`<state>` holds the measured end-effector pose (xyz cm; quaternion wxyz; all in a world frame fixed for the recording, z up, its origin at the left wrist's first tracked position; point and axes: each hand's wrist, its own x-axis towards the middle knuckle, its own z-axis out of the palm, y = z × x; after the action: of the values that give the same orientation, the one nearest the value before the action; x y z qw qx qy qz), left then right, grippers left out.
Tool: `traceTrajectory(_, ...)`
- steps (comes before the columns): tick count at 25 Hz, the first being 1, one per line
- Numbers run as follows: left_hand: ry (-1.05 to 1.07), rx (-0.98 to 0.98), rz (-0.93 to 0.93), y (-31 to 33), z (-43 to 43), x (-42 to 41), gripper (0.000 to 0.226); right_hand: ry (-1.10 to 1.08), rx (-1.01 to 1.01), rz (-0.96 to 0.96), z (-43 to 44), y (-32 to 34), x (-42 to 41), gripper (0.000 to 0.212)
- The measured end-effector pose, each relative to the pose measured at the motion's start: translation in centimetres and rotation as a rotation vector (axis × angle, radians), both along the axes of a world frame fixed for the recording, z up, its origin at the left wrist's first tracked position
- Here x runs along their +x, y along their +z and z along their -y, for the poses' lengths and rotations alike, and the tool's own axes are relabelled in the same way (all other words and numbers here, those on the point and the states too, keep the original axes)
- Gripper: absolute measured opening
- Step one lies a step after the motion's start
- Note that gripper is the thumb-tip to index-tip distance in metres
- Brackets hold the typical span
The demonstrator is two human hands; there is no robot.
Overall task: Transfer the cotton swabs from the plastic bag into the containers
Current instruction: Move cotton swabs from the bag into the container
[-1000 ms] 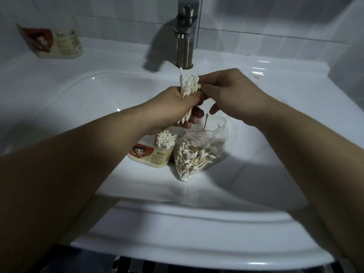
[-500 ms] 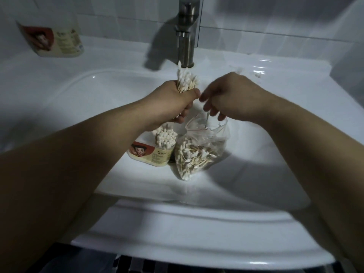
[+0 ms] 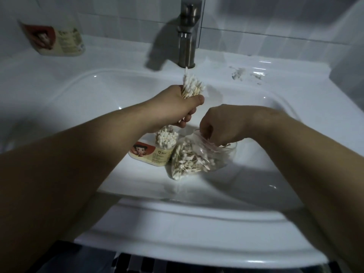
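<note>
My left hand (image 3: pixel 177 104) squeezes a bunch of cotton swabs (image 3: pixel 192 86) above the sink (image 3: pixel 110 89). My right hand (image 3: pixel 221 125) has its fingers in the plastic bag (image 3: pixel 199 161); I cannot tell if it pinches any. One container (image 3: pixel 155 153) looks full, but lots of swabs lie in the bag.

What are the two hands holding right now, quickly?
Left hand: closed, holding a bundle of swabs.
Right hand: fingers curled inside the bag; grip cannot be told.
</note>
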<state>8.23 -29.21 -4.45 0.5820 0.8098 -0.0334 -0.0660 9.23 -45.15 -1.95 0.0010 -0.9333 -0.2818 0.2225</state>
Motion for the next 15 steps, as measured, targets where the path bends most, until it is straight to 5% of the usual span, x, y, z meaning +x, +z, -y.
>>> traceTrajectory(6,-0.018,0.012,0.005,-0.2,0.1,0.0,0.021,0.017,0.002,-0.119,-0.6,-0.5,-0.6,0.015)
traceTrajectory(15,-0.044,0.061,-0.005,-0.3,0.1,-0.1,0.021,0.118,-0.121,0.063,-1.2,-1.1,-0.8,0.017)
